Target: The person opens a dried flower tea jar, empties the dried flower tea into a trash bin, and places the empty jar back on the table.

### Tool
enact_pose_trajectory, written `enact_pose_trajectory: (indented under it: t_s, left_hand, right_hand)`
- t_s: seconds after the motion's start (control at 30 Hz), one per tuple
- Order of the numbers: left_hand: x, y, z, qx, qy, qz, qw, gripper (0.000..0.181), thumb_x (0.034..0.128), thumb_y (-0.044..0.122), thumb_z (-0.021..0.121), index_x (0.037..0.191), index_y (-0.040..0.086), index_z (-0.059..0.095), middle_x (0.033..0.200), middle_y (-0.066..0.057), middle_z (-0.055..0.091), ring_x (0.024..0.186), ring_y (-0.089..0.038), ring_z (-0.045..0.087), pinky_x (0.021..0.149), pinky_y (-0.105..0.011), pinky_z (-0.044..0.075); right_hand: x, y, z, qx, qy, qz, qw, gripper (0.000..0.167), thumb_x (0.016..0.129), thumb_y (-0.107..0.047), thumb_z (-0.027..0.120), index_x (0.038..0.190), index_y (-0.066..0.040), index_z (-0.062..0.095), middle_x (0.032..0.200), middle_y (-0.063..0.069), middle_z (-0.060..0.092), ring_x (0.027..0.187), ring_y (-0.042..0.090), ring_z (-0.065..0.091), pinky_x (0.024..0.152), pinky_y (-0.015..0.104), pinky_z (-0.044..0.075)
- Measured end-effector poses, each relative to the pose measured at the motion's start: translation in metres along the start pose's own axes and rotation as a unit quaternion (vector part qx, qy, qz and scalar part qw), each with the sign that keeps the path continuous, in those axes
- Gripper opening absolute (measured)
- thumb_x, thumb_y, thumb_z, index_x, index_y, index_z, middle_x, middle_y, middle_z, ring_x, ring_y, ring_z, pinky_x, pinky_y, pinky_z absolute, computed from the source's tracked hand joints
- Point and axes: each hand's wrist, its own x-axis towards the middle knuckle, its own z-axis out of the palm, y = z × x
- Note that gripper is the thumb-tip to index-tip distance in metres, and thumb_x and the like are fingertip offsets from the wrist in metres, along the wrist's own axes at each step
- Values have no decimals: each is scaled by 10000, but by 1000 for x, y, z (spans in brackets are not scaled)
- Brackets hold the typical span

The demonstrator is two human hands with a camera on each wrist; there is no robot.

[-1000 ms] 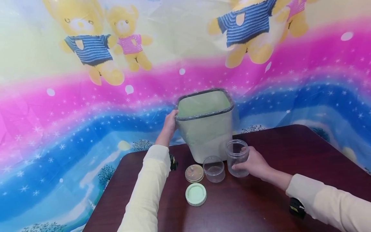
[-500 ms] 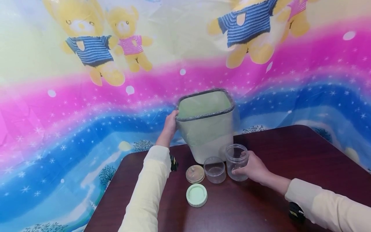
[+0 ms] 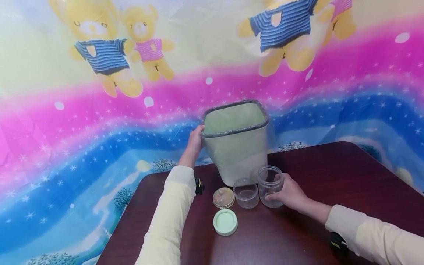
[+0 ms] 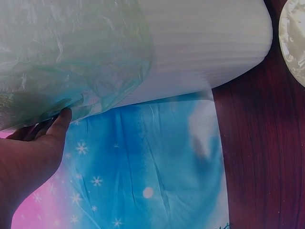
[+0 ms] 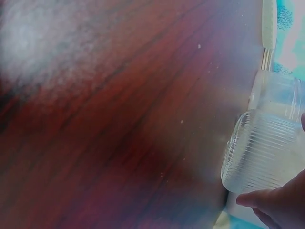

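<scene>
A pale trash bin point(image 3: 236, 154) with a grey rim and a thin clear bag over its upper part stands on the table. My left hand point(image 3: 193, 146) holds it at the left side near the rim; in the left wrist view the thumb point(image 4: 61, 125) lies against the bagged wall. With my right hand point(image 3: 293, 194) I grip a clear, lidless jar point(image 3: 269, 197), upright on the table at the bin's front right. The right wrist view shows the jar's ribbed wall point(image 5: 259, 152). Just left of it stands a shorter clear jar point(image 3: 246, 200), also open-topped.
A gold-coloured lid point(image 3: 223, 198) lies left of the shorter jar, and a light green lid point(image 3: 225, 222) lies nearer to me. The dark red table point(image 3: 331, 169) reaches back to a printed cloth backdrop point(image 3: 109, 154) behind the bin.
My right hand has moved down with the jar, bringing it onto the table beside the shorter jar. The left hand and the bin have stayed in place.
</scene>
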Motion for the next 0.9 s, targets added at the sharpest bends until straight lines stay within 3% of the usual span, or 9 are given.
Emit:
enact_pose_trajectory:
  t_s: [0.17, 0.6, 0.7, 0.9]
  left_hand:
    - [0, 1, 1, -12, 11, 18, 10000, 261, 951, 247, 499, 924, -12, 511, 913, -84, 521, 700, -77, 526, 749, -277, 469]
    - [1, -1, 2, 85, 92, -109, 9999, 266, 953, 273, 504, 906, 11, 519, 779, -3, 525, 688, -78, 514, 857, -316, 466]
    - [0, -1, 1, 157, 123, -107, 9997, 262, 950, 287, 512, 884, 33, 522, 660, 45, 472, 603, -80, 455, 807, -290, 473]
    - [-2, 0, -3, 75, 252, 38, 9996, 241, 951, 274, 554, 845, 59, 532, 620, 52, 427, 513, -82, 358, 635, -243, 424]
  right_hand:
    - [0, 2, 1, 8, 44, -64, 10000, 840, 653, -252, 908, 1226, 104, 406, 1161, 273, 540, 1027, 373, 544, 855, 496, 461]
    - [-2, 8, 1, 229, -64, -193, 9995, 939, 702, -305, 882, 1343, 117, 341, 1271, 306, 495, 1162, 433, 487, 948, 579, 402]
    - [-3, 6, -1, 370, -39, -204, 9991, 981, 707, -302, 880, 1381, 119, 305, 1298, 315, 486, 1203, 447, 462, 976, 592, 374]
    - [-3, -1, -7, 528, -27, -356, 9980, 949, 733, -284, 866, 1397, 100, 306, 1322, 308, 488, 1224, 483, 452, 958, 581, 403]
